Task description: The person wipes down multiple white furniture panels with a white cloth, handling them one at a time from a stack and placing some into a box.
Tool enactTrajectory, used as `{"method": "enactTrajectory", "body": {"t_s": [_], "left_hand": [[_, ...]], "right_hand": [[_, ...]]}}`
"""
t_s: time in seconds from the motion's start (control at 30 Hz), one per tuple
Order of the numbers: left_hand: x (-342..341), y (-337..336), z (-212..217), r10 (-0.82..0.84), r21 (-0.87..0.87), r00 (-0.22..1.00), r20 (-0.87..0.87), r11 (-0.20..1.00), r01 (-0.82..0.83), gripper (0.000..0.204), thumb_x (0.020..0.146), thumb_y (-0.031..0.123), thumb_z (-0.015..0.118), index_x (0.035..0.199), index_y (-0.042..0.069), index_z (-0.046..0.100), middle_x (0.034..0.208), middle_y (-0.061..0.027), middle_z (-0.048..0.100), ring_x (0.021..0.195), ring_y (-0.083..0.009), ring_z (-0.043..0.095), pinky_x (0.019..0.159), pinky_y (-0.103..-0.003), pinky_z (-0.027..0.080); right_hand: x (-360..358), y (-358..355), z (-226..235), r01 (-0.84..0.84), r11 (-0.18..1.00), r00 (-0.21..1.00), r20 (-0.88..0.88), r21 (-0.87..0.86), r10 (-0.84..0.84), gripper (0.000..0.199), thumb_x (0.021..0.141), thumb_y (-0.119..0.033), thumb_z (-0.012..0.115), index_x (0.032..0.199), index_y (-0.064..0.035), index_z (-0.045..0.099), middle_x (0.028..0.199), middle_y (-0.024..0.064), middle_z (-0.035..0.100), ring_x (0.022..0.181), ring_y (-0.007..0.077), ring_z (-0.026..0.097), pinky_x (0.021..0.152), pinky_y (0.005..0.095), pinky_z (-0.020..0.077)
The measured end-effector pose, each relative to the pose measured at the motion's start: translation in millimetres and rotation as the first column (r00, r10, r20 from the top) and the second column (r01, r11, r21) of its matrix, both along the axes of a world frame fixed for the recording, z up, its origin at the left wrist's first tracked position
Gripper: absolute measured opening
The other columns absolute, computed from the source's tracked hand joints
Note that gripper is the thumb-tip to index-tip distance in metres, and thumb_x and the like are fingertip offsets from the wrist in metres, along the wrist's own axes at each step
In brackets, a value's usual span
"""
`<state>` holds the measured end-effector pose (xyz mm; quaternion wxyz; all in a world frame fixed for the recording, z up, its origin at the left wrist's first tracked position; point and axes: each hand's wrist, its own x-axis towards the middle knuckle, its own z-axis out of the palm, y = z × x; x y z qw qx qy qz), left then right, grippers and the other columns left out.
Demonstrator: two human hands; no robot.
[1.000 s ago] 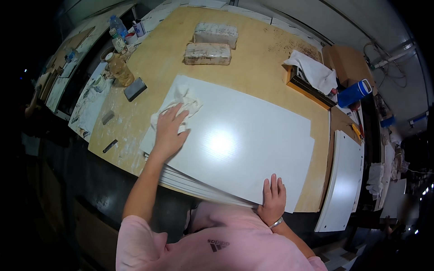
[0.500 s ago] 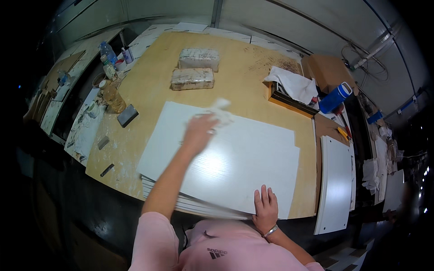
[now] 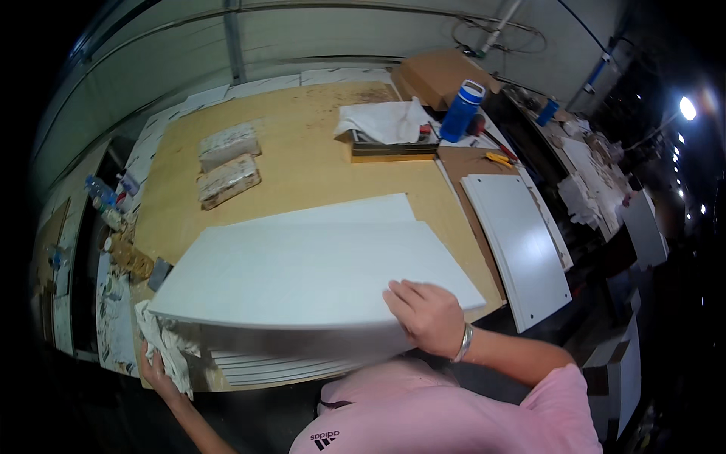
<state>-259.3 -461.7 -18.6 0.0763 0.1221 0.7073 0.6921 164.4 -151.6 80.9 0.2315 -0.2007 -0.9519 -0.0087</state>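
Note:
A white panel [image 3: 318, 272] is tilted in front of me, its near edge raised above a stack of white panels [image 3: 280, 368]. My right hand [image 3: 427, 314], with a bracelet at the wrist, is closed over the near edge toward the right corner; its thumb is out of sight. At the panel's near left corner, my left hand [image 3: 154, 372] holds a crumpled white cloth [image 3: 172, 352], which hides part of its fingers. Behind the raised panel, another white panel [image 3: 378, 208] partly shows on the light wooden tabletop [image 3: 310, 166].
Two wrapped blocks [image 3: 228, 181] sit at the back left. A box with a white towel [image 3: 382, 121], a blue bottle [image 3: 461, 111] and a cardboard box [image 3: 442, 76] stand at the back right. More white panels [image 3: 518, 242] lie along the right edge. Bottles [image 3: 128, 257] line the left.
My left hand has come off the panel's top with the cloth, down to the near left corner. The panel's near edge has risen, with my right hand now gripping it. The view has turned right.

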Motion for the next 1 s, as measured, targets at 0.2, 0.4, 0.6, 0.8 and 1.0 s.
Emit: {"method": "enactTrajectory", "body": {"t_s": [0.2, 0.4, 0.6, 0.8, 1.0], "left_hand": [[161.4, 114.1, 3.2, -0.603, 0.414, 0.664, 0.442, 0.794, 0.445, 0.049, 0.089, 0.014, 0.053, 0.133, -0.006, 0.043, 0.12, -0.0225, 0.06, 0.104, -0.0304, 0.065, 0.091, -0.042, 0.055], [242.7, 178.9, -34.7, -0.721, 0.44, 0.312, 0.619, 0.647, 0.623, 0.033, 0.091, 0.016, 0.055, 0.114, -0.008, 0.058, 0.095, -0.0127, 0.068, 0.075, -0.0187, 0.067, 0.068, -0.03, 0.055], [279.6, 210.1, -37.0, -0.716, 0.293, 0.217, 0.663, 0.516, 0.805, 0.023, 0.087, 0.013, 0.055, 0.102, -0.004, 0.062, 0.092, -0.0096, 0.068, 0.079, -0.0201, 0.068, 0.071, -0.032, 0.055], [340.8, 281.1, 14.0, -0.773, 0.092, 0.224, 0.593, 0.342, 0.935, 0.026, 0.088, 0.015, 0.06, 0.104, -0.006, 0.063, 0.09, -0.0079, 0.068, 0.077, -0.0136, 0.064, 0.07, -0.027, 0.05], [371.9, 304.6, 17.5, -0.76, 0.015, 0.213, 0.614, 0.281, 0.96, 0.026, 0.088, 0.014, 0.061, 0.106, -0.004, 0.065, 0.091, -0.0061, 0.069, 0.078, -0.0125, 0.063, 0.071, -0.026, 0.049]], "right_hand": [[-43.6, 79.1, 93.8, 0.314, 0.947, 0.947, -0.042, -0.069, -0.317, 0.022, 0.079, -0.026, 0.069, 0.078, -0.0046, 0.063, 0.073, 0.013, 0.064, 0.074, 0.0327, 0.063, 0.063, 0.0427, 0.0458], [-8.5, 156.0, 80.6, 0.568, 0.649, 0.816, 0.241, -0.506, -0.526, 0.037, 0.08, -0.034, 0.071, 0.079, 0.0031, 0.066, 0.081, 0.0228, 0.067, 0.081, 0.0383, 0.066, 0.073, 0.0456, 0.0497], [114.8, 171.9, 15.5, 0.655, 0.392, 0.709, 0.346, -0.646, -0.614, 0.045, 0.084, -0.041, 0.064, 0.081, 0.0038, 0.065, 0.082, 0.0211, 0.068, 0.079, 0.0393, 0.065, 0.075, 0.0432, 0.0499], [249.7, 176.8, -70.0, 0.684, 0.112, 0.492, 0.343, -0.721, -0.8, 0.049, 0.089, -0.045, 0.056, 0.075, 0.0011, 0.065, 0.076, 0.0179, 0.067, 0.075, 0.0352, 0.064, 0.074, 0.0417, 0.0488], [309.2, 186.4, -119.9, 0.507, 0.085, 0.514, 0.221, -0.858, -0.829, 0.05, 0.089, -0.045, 0.058, 0.069, 0.0003, 0.06, 0.064, 0.0118, 0.058, 0.061, 0.0281, 0.052, 0.066, 0.0401, 0.0442]]}}
